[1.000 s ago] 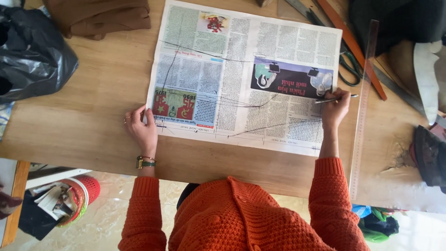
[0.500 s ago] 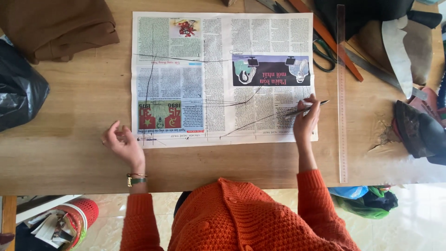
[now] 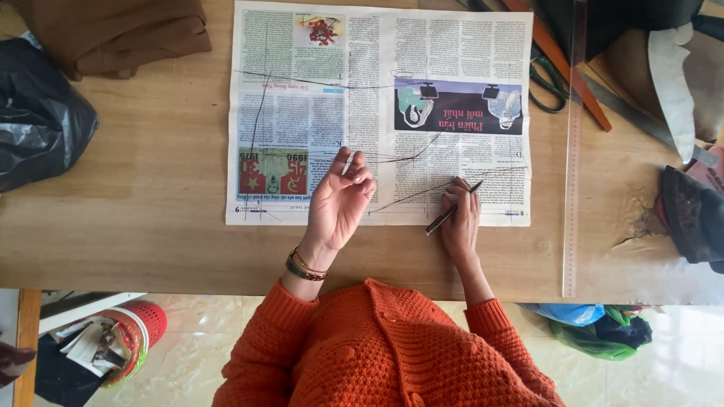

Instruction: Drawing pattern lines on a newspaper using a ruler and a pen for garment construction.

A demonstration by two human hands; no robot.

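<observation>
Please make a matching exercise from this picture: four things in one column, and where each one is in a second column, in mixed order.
Things:
1. pen
2. clear ruler
3. brown cloth
4. red basket

Places:
a. on the floor under the table's left end
b. in the right hand
c. at the table's far left corner
d. lying right of the newspaper

Pairs: 1-b, 2-d, 3-c, 4-a

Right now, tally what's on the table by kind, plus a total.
Newspaper sheet: 1
Pen, in the right hand: 1
Clear ruler: 1
Scissors: 1
Brown cloth: 1
Black plastic bag: 1
Total: 6
The left hand holds nothing; the clutter at the right edge is too unclear to count.
</observation>
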